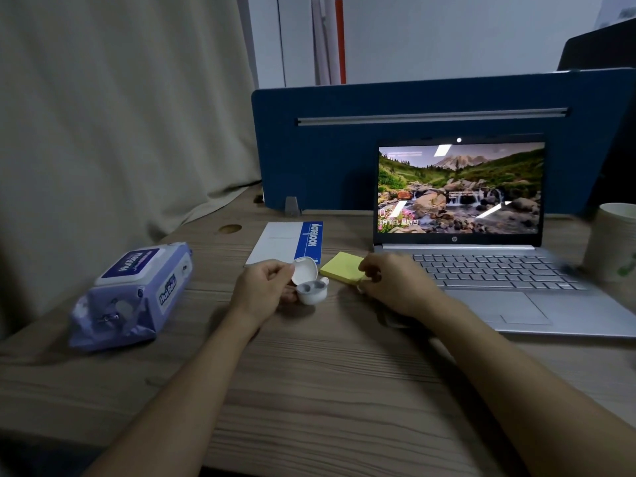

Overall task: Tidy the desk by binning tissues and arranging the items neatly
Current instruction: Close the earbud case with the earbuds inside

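Observation:
My left hand (263, 287) holds a small white earbud case (309, 287) with its lid flipped up, just above the wooden desk (309, 390). One earbud stem pokes out at the case's right side. My right hand (395, 284) is curled with its fingertips at the near right corner of a yellow sticky-note pad (340, 266); something small may be pinched there, but I cannot make it out. A white and blue notebook (285, 242) lies flat behind the case. A purple pack of wet wipes (134, 294) lies at the left.
An open silver laptop (481, 270) with a landscape on its screen stands at the right. A paper cup (616, 242) stands at the far right edge. A blue divider panel (327, 149) closes the desk's back, and a beige curtain (103, 115) hangs at the left.

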`<act>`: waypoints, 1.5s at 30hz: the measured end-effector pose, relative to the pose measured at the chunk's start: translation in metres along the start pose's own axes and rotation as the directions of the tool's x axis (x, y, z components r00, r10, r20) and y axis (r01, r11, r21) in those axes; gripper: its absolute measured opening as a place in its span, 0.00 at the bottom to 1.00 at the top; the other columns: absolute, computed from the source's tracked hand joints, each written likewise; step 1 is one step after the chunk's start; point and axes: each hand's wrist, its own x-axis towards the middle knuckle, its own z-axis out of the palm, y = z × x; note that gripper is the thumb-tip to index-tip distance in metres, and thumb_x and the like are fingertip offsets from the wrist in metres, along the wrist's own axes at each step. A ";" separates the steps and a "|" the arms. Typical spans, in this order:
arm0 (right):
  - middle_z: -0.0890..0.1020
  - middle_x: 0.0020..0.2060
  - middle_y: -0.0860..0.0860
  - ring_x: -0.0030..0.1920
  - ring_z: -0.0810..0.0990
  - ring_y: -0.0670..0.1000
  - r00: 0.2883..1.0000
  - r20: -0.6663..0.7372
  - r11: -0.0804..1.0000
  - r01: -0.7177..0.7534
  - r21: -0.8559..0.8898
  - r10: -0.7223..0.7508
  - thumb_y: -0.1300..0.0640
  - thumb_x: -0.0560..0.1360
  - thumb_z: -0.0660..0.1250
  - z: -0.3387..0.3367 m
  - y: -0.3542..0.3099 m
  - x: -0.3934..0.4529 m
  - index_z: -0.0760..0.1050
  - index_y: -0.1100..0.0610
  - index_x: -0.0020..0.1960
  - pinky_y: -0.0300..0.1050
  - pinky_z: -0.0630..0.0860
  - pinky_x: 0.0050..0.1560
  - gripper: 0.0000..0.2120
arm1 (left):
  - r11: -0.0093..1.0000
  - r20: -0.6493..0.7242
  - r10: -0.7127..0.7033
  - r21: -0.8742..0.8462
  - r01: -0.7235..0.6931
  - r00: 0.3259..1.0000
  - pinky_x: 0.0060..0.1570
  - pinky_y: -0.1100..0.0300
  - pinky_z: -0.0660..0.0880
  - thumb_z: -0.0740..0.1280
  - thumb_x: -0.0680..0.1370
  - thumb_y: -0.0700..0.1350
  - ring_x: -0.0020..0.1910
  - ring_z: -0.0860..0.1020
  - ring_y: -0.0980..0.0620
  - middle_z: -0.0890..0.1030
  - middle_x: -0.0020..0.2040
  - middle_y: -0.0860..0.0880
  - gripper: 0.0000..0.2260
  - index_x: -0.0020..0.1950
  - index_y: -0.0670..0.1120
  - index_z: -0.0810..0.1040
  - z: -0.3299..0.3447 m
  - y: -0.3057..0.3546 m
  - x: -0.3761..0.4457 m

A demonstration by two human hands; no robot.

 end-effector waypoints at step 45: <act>0.81 0.50 0.50 0.45 0.73 0.41 0.926 -0.030 0.915 0.376 0.147 -0.376 0.68 0.75 0.66 -0.002 -0.029 -0.018 0.80 0.56 0.55 0.24 0.66 0.45 0.13 | 0.997 0.233 0.072 0.018 -0.079 0.970 0.37 0.59 0.80 0.67 0.79 0.45 0.38 0.84 0.45 0.84 0.38 0.46 0.05 0.47 0.46 0.82 0.007 -0.002 -0.004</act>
